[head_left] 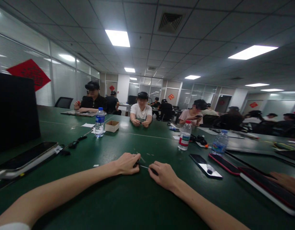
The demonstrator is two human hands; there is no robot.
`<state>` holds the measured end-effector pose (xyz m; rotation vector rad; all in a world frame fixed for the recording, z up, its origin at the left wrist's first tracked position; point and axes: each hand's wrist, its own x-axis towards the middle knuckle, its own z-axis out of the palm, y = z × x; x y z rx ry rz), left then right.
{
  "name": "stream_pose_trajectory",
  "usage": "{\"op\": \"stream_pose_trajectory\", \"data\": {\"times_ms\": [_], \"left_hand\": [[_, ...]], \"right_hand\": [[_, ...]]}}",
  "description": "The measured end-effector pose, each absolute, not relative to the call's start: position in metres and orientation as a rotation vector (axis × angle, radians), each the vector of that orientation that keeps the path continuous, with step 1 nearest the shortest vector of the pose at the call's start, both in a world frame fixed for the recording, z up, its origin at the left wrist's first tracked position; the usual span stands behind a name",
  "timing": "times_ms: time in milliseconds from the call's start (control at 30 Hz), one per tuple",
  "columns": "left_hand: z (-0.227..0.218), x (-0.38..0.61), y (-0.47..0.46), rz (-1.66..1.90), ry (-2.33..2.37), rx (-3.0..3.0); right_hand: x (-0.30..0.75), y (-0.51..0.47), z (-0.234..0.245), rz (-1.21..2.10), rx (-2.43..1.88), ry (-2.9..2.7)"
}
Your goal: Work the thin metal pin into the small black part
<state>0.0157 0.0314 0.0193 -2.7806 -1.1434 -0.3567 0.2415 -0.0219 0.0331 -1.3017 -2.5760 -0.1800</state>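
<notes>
The tool (144,167) lies in the gap between the hands over the middle of the bench (101,201), its thin shaft roughly parallel to the near edge, the left end angled slightly toward the far edge. The right hand (164,175) has its grip closed on the dark handle; the left hand (128,163) curls its grip around a small dark piece (137,164), mostly hidden by the fingers. The shaft points straight at that piece, so the left hand is nearer its tip; whether they touch, I cannot tell. Only the shaft shows between the hands. A white scrap (96,165) lies beyond the left forearm; a phone (206,166) lies toward the right edge, and a red-capped bottle (185,137) and a box (112,126) stand toward the far edge, all apart from both hands.
</notes>
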Motion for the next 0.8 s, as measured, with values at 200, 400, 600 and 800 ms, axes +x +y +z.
{"op": "stream_pose_trajectory", "data": {"times_ms": [200,400,600,800], "left_hand": [[0.022,0.013,0.031,-0.357,-1.108,-2.840],[0.024,0.012,0.031,-0.350,-1.017,-2.906],[0.016,0.010,0.039,-0.441,-0.962,-2.994],[0.012,0.009,0.042,-0.476,-0.956,-3.026]], "right_hand": [[0.241,-0.021,0.031,-0.178,-1.308,-2.554],[0.239,-0.021,0.032,-0.150,-1.370,-2.529],[0.240,-0.019,0.029,-0.170,-1.402,-2.486],[0.239,-0.019,0.027,-0.209,-1.467,-2.451]]}}
